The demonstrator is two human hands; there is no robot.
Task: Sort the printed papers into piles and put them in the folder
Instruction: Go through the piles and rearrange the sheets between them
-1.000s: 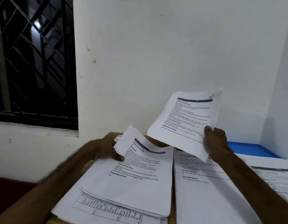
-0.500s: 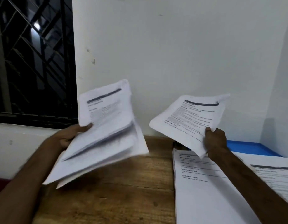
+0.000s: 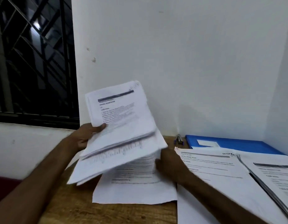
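Note:
My left hand [image 3: 85, 135] grips a thick stack of printed papers [image 3: 122, 126] by its left edge, raised and tilted above the wooden table [image 3: 72, 207]. Under the stack a single printed sheet [image 3: 135, 189] lies flat on the table. My right hand [image 3: 169, 164] rests on that sheet's right edge, partly tucked under the raised stack; its fingers are hidden. To the right lie a pile of papers [image 3: 212, 175] and a second pile [image 3: 276, 178]. The blue folder [image 3: 237, 143] lies at the back right by the wall.
A small stapler [image 3: 179, 139] sits on the table left of the folder. A white wall stands close behind the table, and a dark barred window [image 3: 33, 62] is at the left. The right wall hems in the corner.
My right hand has brought its sheet down onto the table at the middle. My left hand has swung the thick stack to the right, over that sheet.

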